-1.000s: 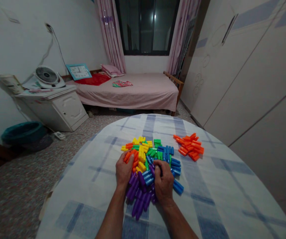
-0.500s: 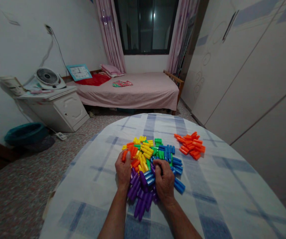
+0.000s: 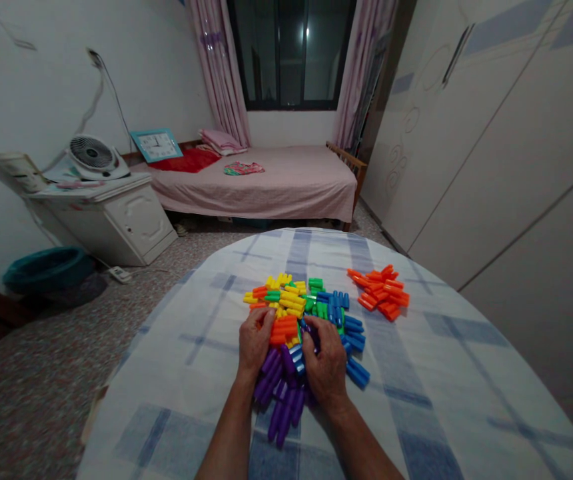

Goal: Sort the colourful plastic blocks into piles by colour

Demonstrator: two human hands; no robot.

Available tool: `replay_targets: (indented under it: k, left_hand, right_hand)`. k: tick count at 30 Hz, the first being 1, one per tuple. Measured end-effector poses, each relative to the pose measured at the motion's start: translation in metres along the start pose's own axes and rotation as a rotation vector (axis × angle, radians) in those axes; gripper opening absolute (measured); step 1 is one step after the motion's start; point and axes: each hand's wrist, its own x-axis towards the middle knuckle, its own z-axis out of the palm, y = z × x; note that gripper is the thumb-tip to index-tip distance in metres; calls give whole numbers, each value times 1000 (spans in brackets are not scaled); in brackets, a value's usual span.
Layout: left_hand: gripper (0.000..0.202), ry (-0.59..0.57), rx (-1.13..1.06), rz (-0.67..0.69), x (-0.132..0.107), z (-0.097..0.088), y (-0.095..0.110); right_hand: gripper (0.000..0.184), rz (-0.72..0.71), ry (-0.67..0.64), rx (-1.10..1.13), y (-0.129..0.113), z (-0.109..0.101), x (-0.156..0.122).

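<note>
Shiny plastic tube-like pieces, some joined side by side, lie in a colourful heap before me. My left hand (image 3: 255, 341) grips an orange piece (image 3: 284, 329) of several joined tubes at its left end. My right hand (image 3: 327, 363) is curled at the heap's right side, thumb and forefinger close together. Dark purple shows between them, but whether they hold it is unclear. Beneath the hands lie purple pieces (image 3: 282, 407). Yellow pieces (image 3: 291, 301) and green pieces (image 3: 316, 287) sit beyond, with blue pieces (image 3: 357, 372) to the right.
A separate pile of orange pieces (image 3: 382, 292) lies further right on the checked tablecloth (image 3: 191, 387). Past the round table stand a bed (image 3: 296, 177), a white cabinet (image 3: 141, 227) with a fan (image 3: 94, 157) on top, and a wardrobe (image 3: 506, 147). A bin (image 3: 46, 270) is at the left.
My left hand has moved right and slightly nearer me, bringing the orange piece to the heap's middle beside my right hand. The right hand has barely shifted.
</note>
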Motion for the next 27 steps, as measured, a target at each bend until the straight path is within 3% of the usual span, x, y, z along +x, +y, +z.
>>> replay_targets:
  k: [7,13,22,27]
  left_hand:
    - [30,-66,69,26,-2,1,0]
    - [27,-57,24,22,-1,2,-2]
    - [26,-53,337,196,-4,-2,5]
    - [25,-37,420,228,-5,-1,5]
  right_hand:
    - [20,-8,-6,0,-2,0,2]
    - [20,-9,-10,-1,0,1,1]
    - [18,1,-26,-5,-1,0,1]
    - [19,-5,-22,-16,1,1,0]
